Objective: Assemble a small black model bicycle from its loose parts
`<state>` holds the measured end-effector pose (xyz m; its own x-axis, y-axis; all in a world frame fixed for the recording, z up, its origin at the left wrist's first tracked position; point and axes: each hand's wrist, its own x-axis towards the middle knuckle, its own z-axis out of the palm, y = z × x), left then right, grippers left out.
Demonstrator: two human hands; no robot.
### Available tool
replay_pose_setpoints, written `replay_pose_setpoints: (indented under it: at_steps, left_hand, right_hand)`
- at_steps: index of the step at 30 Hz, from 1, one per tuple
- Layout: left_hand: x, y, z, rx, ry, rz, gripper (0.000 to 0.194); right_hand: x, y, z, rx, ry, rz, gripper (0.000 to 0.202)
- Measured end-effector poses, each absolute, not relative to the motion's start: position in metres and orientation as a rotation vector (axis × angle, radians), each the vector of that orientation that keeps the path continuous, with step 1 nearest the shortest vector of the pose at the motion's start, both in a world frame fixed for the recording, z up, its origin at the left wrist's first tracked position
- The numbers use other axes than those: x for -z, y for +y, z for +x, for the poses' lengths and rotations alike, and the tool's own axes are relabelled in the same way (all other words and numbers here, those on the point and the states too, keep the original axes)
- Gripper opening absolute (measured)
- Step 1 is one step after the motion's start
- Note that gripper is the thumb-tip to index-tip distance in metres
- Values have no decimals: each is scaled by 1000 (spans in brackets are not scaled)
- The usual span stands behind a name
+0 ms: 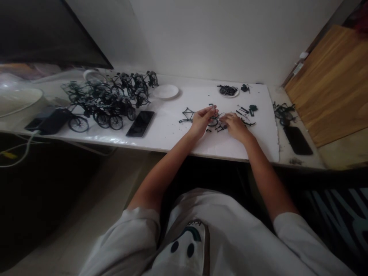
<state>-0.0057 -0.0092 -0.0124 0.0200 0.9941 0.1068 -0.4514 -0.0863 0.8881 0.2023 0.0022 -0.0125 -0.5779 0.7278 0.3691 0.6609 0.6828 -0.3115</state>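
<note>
the left grip [200, 121] is pinched at its fingertips around a small bicycle part [212, 105], held upright above the desk [312, 161]. a little wheel [213, 122] shows just beneath those fingers, partly hidden. the right grip [235, 125] bends its fingers close beside it, near a thin curved piece [221, 114]; whether it clasps anything cannot be told.

just left of the left grip lies a bare bicycle frame [188, 113] on the white sheet [156, 140]. beyond the right grip, to its right, are loose dark parts [243, 110] and a green piece [253, 109]; farther beyond stands a plate of dark parts [228, 91]. well left of both grips, miniature bicycles [110, 107] crowd together, with a black phone [140, 124] between them and the left grip.

nearer the body, small dark lettering [194, 222] on the shirt [230, 230] seems to begin with "k", the rest blurred. large pale letter-like strokes [330, 209] right of the right sleeve are too dim to read.
</note>
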Motion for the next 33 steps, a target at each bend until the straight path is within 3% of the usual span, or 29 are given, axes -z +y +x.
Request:
replay_pose_setpoints:
  at_steps: [19,28,33]
  left_hand:
    - [12,-13,-4,-1445,836,1039,45]
    - [10,-14,-3,-1443,868,1046,45]
    - [13,-10,-3,-1521,918,969,39]
  right_hand:
    - [21,9,206,-135,-2388,-1189,50]
    - [20,9,207,-132,-2342,-1233,62]
    - [20,6,205,-123,-2266,-1208,52]
